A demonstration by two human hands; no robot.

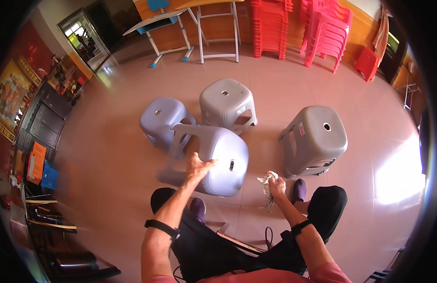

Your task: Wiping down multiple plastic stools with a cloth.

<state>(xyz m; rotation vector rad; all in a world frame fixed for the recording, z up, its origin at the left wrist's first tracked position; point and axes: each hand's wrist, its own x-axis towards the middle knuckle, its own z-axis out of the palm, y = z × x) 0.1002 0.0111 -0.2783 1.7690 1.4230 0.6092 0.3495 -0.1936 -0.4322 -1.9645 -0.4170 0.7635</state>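
Observation:
My left hand (199, 167) grips a bluish-grey plastic stool (225, 155) by its side. The stool is tipped over, its seat turned to the right and its legs to the left. In my right hand (277, 186) is a crumpled pale cloth (267, 182), held to the right of that stool. A second bluish stool (163, 113) stands upright behind it on the left. Farther back a grey stool (225, 92) is upright, and another grey stool (315, 138) stands at the right. Each seat has a small centre hole.
Red plastic chairs (269, 30) and pink plastic chairs (328, 32) are stacked by the back wall. A desk (161, 21) and a folding table (218, 32) stand there too. Dark cabinets (45, 122) line the left side. My knees frame the tiled floor (236, 208).

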